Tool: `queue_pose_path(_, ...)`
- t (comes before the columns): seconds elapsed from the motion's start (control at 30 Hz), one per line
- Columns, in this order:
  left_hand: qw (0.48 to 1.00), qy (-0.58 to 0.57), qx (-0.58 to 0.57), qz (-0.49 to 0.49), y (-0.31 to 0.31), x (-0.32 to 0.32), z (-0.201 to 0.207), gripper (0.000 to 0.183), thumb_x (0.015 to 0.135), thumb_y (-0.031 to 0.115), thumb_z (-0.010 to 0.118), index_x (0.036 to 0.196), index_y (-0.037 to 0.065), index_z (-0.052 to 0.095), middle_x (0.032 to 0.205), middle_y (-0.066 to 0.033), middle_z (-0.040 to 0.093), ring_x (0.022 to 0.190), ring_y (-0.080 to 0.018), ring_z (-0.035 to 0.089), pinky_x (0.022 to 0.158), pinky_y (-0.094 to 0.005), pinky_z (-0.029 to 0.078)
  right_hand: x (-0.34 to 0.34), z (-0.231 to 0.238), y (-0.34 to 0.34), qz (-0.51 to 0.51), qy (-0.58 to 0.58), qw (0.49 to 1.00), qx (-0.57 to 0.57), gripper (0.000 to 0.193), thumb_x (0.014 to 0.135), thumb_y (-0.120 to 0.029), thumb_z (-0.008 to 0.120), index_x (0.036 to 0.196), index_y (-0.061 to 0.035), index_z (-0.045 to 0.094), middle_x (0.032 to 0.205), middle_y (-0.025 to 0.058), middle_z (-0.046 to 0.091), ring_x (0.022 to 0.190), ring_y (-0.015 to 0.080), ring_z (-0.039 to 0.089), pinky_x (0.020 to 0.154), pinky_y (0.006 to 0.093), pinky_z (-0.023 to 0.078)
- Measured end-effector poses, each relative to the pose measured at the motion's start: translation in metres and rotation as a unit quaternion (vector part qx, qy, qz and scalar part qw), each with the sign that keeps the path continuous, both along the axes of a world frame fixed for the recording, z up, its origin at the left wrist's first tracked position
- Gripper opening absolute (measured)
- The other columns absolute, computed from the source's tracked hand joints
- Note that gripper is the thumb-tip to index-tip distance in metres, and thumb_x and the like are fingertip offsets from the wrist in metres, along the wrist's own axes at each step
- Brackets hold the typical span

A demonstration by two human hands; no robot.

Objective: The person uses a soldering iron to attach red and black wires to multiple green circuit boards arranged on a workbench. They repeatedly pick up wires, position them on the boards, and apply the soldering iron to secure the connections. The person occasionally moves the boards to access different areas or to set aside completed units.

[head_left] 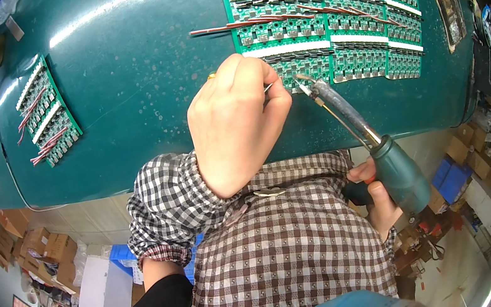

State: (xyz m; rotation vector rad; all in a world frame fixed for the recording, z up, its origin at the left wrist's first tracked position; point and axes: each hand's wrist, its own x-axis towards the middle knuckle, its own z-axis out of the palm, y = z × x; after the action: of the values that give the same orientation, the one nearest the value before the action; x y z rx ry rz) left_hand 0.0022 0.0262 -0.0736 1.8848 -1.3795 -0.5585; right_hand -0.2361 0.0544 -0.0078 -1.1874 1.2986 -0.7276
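Circuit boards (353, 23) lie in a grid on the counter (141, 93). At their near edge, the left hand (237, 116) has its grip pinched on a thin piece (268, 87), mostly hidden. Nearer the body than the boards, the right hand (382, 198) has its grip wrapped around a soldering iron (397, 170), its tip over their front row. Well left of them sits a smaller panel (51, 116) with red-and-white wires.
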Motion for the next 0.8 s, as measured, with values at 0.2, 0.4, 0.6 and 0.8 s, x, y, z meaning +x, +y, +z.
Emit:
queue_pose_path(0.2, 1.000, -0.003, -0.003, 0.000, 0.0007, 0.0008, 0.0008, 0.013, 0.071, 0.001, 0.069, 0.077, 0.006, 0.058, 0.068, -0.0033, 0.051, 0.057, -0.0147, 0.050, 0.054, -0.0287, 0.043, 0.0101, 0.0069, -0.0047, -0.049, 0.051, 0.996, 0.049, 0.043, 0.080, -0.034, 0.072, 0.092, 0.0040, 0.056, 0.088, 0.0133, 0.058, 0.081, 0.0255, 0.062, 0.075, 0.0391, 0.054)
queue_pose_path(0.4, 1.000, 0.006, 0.001, -0.008, -0.0007, 0.0015, 0.0023, 0.012, 0.071, 0.001, 0.068, 0.076, 0.006, 0.058, 0.068, -0.0032, 0.051, 0.057, -0.0142, 0.050, 0.053, -0.0280, 0.043, 0.0079, 0.0053, -0.0058, -0.023, 0.045, 0.998, 0.042, 0.040, 0.082, -0.033, 0.070, 0.092, 0.0035, 0.056, 0.088, 0.0132, 0.058, 0.081, 0.0248, 0.062, 0.074, 0.0382, 0.054)
queue_pose_path(0.6, 1.000, 0.011, -0.001, -0.013, -0.0031, 0.0005, 0.0020, 0.012, 0.071, 0.000, 0.068, 0.076, 0.006, 0.058, 0.068, -0.0032, 0.051, 0.057, -0.0142, 0.049, 0.053, -0.0280, 0.042, 0.0040, 0.0007, -0.0041, -0.020, 0.035, 0.999, 0.024, 0.041, 0.083, -0.033, 0.069, 0.094, 0.0045, 0.057, 0.088, 0.0135, 0.058, 0.080, 0.0242, 0.062, 0.070, 0.0365, 0.055)
queue_pose_path(0.8, 1.000, 0.016, 0.010, -0.011, 0.0001, 0.0036, 0.0050, 0.012, 0.073, 0.001, 0.068, 0.077, 0.006, 0.059, 0.069, -0.0033, 0.051, 0.057, -0.0135, 0.049, 0.053, -0.0256, 0.041, 0.0027, -0.0012, -0.0088, -0.066, -0.050, 0.996, 0.028, 0.035, 0.082, -0.023, 0.072, 0.097, 0.0064, 0.060, 0.091, 0.0165, 0.062, 0.084, 0.0261, 0.064, 0.076, 0.0374, 0.056)
